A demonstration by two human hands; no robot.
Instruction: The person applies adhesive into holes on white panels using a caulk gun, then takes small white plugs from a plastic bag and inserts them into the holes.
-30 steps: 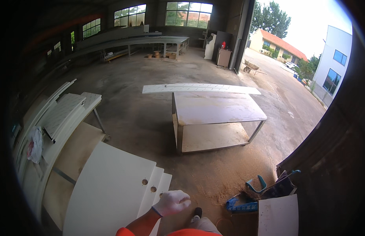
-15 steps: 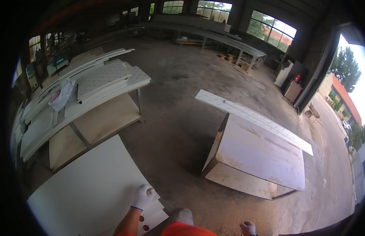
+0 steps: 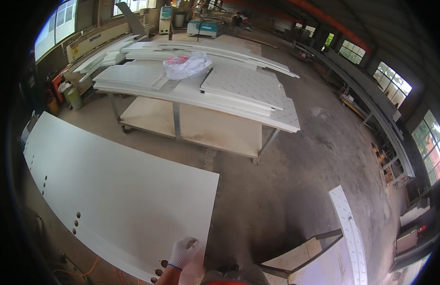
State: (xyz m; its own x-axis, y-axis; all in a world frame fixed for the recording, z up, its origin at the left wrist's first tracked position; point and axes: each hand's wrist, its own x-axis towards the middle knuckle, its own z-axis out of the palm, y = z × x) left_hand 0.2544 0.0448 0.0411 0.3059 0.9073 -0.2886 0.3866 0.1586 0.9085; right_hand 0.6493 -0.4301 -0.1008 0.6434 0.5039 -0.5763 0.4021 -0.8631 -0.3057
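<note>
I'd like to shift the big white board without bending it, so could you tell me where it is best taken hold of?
Probably by the near short edge of the large white panel, coming from the person's side, where the gloved left hand already rests at the corner. The panel lies flat and long, with drilled holes along its left edge, so a second grip further along a long edge would likely steady it.

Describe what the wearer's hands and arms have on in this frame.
Only the left hand shows. It wears a white knitted work glove with a thin blue band at the cuff. Below the cuff a short stretch of forearm shows, with no sleeve visible on it. An orange-red garment edge sits at the bottom of the frame. The right hand is out of view.
</note>
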